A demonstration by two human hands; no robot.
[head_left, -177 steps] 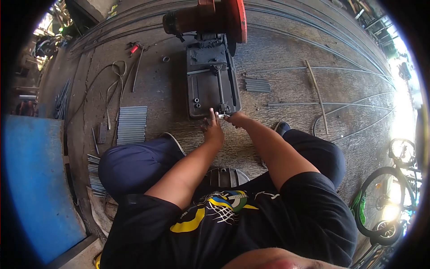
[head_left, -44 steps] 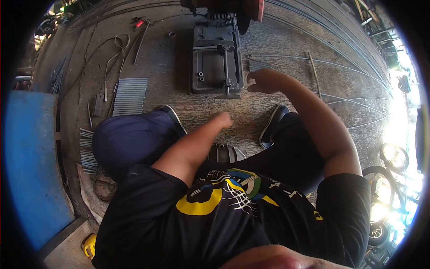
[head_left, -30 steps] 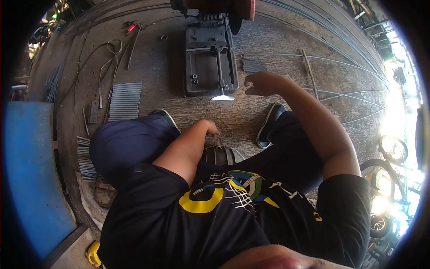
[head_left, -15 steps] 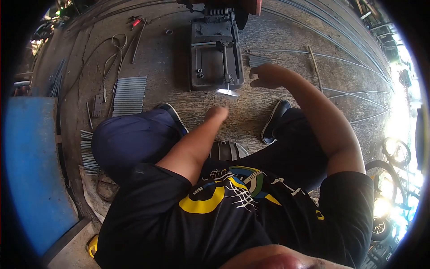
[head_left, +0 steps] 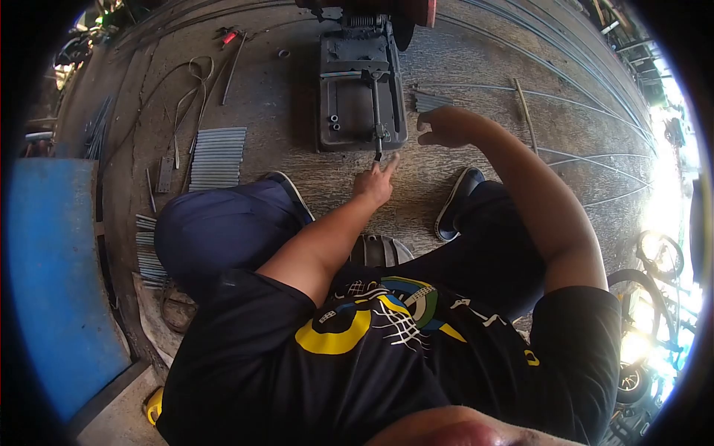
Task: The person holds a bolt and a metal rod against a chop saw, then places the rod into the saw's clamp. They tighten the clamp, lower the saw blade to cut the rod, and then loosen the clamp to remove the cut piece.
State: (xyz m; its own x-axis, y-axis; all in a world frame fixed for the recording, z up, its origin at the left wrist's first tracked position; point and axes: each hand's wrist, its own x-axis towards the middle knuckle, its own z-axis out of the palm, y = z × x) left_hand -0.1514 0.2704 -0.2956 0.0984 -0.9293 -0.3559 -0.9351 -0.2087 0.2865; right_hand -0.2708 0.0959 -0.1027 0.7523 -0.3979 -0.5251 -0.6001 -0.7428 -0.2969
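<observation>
A cut-off saw stands in front of me, its metal base [head_left: 326,104] carrying a clamp screw [head_left: 376,108] with a crank handle [head_left: 378,156] at the near end. My left hand [head_left: 374,183] is at that handle, fingers stretched out and spread, the fingertips right beside it. To the right of the base hovers my right hand [head_left: 451,126], thumb and fingers apart with nothing visible between them. Just beyond it lies a small group of short metal rods [head_left: 433,102]. Two small nuts or rings [head_left: 335,123] rest on the saw base.
Cut rods [head_left: 217,157] lie in a neat row on the left, with more rods [head_left: 149,253] beside my knee. A strap [head_left: 178,126] and a red-handled tool [head_left: 229,37] lie farther off. Long bars [head_left: 550,63] cross the floor at right. A blue panel [head_left: 59,260] stands left.
My left hand has moved forward to the crank handle and its fingers have spread. The handle, blurred and bright before, now looks dark and sharp. My right hand has hardly moved.
</observation>
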